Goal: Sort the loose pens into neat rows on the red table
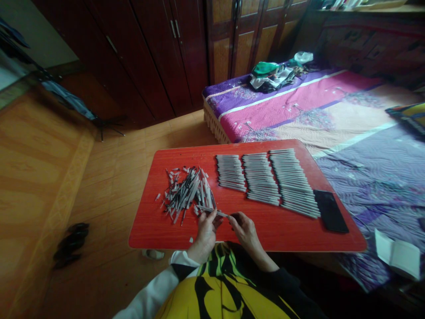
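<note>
Left hand (206, 235) gripping a slim white pen (207, 209), right hand (243, 230) pinching its far end — seemingly, loose pen parts (186, 195) just beside, red tabletop (265, 230) beneath

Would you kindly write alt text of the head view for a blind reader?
Left hand and right hand hold a white pen over a red table, beside a loose heap of pen parts and rows of pens; a black phone lies nearby.

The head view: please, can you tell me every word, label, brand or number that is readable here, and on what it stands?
Nothing can be read: any printing on the white pen barrels is too small, and the open white booklet and black phone show no legible text.
</note>
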Available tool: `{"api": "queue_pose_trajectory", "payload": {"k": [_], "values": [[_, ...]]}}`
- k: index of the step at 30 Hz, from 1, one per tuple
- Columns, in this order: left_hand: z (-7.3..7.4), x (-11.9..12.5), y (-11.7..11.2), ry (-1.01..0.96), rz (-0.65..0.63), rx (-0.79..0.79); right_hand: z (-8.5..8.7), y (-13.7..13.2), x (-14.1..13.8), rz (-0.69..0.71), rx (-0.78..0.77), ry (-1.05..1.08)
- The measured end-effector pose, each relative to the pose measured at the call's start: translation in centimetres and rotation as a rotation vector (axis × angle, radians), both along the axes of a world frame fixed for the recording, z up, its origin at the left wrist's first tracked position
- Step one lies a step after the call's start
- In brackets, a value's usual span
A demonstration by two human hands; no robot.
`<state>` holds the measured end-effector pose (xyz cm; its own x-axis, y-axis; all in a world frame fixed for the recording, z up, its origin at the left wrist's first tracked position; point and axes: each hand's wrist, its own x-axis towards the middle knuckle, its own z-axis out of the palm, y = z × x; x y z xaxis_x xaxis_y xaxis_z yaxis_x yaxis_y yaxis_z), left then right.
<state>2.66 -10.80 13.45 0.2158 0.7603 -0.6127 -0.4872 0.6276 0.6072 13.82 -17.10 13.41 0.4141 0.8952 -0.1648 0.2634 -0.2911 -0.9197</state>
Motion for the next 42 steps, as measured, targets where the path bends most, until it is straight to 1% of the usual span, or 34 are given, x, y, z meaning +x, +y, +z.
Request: {"api": "queue_pose_trajectory", "payload": {"k": [2, 5, 11, 16, 20, 22, 25, 30, 32, 35, 37, 42], "values": [[0.33, 0.05, -0.02, 0.003, -0.013, 0.001, -0.15, 0.00, -0.02, 0.009, 0.006, -0.007], [0.60, 0.10, -0.03, 0.012, -0.023, 0.004, -0.36, -0.03, 0.00, -0.003, -0.031, -0.002], [0.35, 0.00, -0.18, 0.025, -0.021, 0.020, -0.19, -0.01, 0.17, 0.022, -0.030, 0.005], [0.25, -0.10, -0.26, 0.026, -0.056, 0.032, -0.06, 0.03, 0.22, 0.011, -0.087, 0.046], [0.23, -0.03, -0.26, 0.028, -0.022, 0.008, 0.02, 0.01, 0.24, 0.014, -0.066, 0.049], [0.25, 0.04, -0.27, 0.027, -0.021, 0.004, 0.11, 0.05, 0.24, 0.010, -0.058, 0.038], [0.30, 0.14, -0.27, 0.022, -0.036, 0.002, 0.26, 0.14, 0.26, -0.009, -0.074, 0.078], [0.22, 0.19, -0.22, 0.045, -0.008, 0.005, 0.10, 0.15, 0.33, -0.001, -0.061, 0.097], [0.13, 0.17, -0.25, 0.047, -0.024, 0.015, -0.08, 0.16, 0.34, -0.009, -0.067, 0.140], [0.08, 0.15, -0.29, 0.037, -0.047, 0.030, -0.28, 0.24, 0.31, -0.030, -0.096, 0.279], [0.12, 0.14, -0.25, 0.033, -0.038, 0.035, -0.29, 0.29, 0.29, -0.049, -0.108, 0.341], [0.33, 0.17, -0.11, 0.037, 0.003, 0.033, -0.12, 0.23, 0.33, -0.042, -0.084, 0.324]]}}
